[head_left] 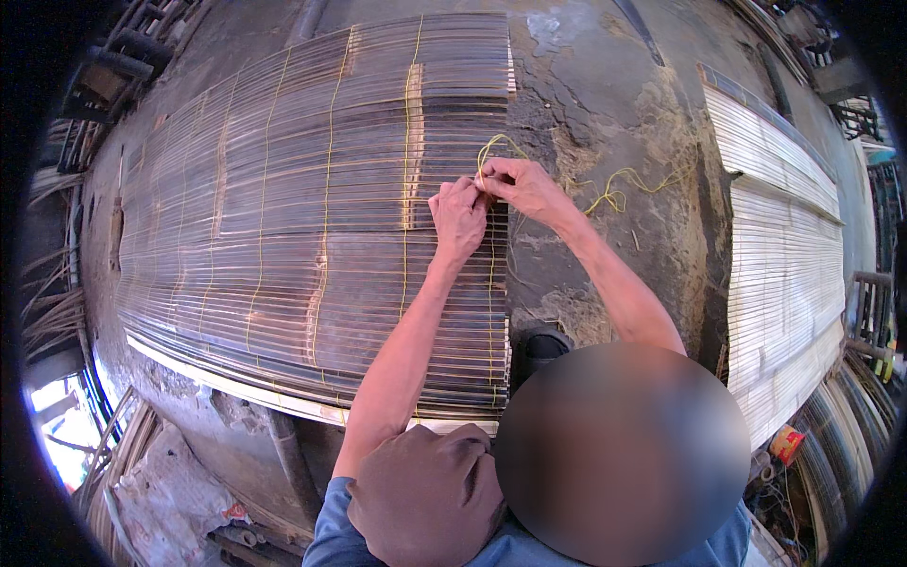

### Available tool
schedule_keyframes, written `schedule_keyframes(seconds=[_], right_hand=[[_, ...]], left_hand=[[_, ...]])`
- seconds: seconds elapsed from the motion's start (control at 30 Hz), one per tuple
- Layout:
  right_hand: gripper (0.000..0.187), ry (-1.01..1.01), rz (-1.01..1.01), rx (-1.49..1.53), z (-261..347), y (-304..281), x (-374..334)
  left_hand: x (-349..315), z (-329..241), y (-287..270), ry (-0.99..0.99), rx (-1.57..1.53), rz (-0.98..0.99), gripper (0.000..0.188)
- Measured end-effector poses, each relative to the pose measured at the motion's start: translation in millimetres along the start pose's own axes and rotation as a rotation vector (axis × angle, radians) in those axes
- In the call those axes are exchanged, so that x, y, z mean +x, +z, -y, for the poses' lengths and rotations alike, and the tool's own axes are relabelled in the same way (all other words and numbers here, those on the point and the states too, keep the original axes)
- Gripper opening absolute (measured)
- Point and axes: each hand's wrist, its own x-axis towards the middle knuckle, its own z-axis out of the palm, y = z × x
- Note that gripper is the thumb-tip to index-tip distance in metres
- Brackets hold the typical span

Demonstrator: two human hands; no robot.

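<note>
Sleeves in blue [329, 518] sit closest to the camera, with a lump of brown cloth [425, 496] next to them and a big blurred-out patch [624, 454] beside that, so no clue what's under there. Just past it there's something dark and rounded [545, 343], too much in shadow to call.

Slatted mat [368, 265] is the main thing here: thin dark strips tied across with yellow lines, spread over the grey floor [576, 265] in front of the person and way off to the left. Both hands are at its right edge, pretty much touching. Left hand [460, 219] has its fingers curled and bunched together right at the edge; can't tell what, if anything, they're pinching. Right hand [531, 194] has thumb and finger clamped on a yellow cord [614, 200], which loops up above the fingertips, and more of it lies tangled on the floor to the right.

Over on the right, well apart from the hands, there's a pale slatted mat [786, 283] lying flat. Farther off, dark poles [128, 57] are piled up at the top left.
</note>
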Motion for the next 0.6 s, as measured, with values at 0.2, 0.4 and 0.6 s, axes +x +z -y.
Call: schedule_keyframes(seconds=[0.2,0.4,0.6], right_hand=[[0.021,-0.116,-0.377,-0.177,-6.7,-0.4,-8.2],[0.021,0.231,-0.425,-0.260,-33.7,13.1,-36.6],[0.018,0.173,-0.452,0.045,-24.8,1.4,-3.1]], left_hand=[[-4.9,-16.2,-8.9,0.043,0.102,0.035,0.012],[-10.1,-14.0,0.5,0.180,0.038,-0.292,0.005],[0.2,-6.2,-0.3,0.087,0.018,-0.128,0.006]])
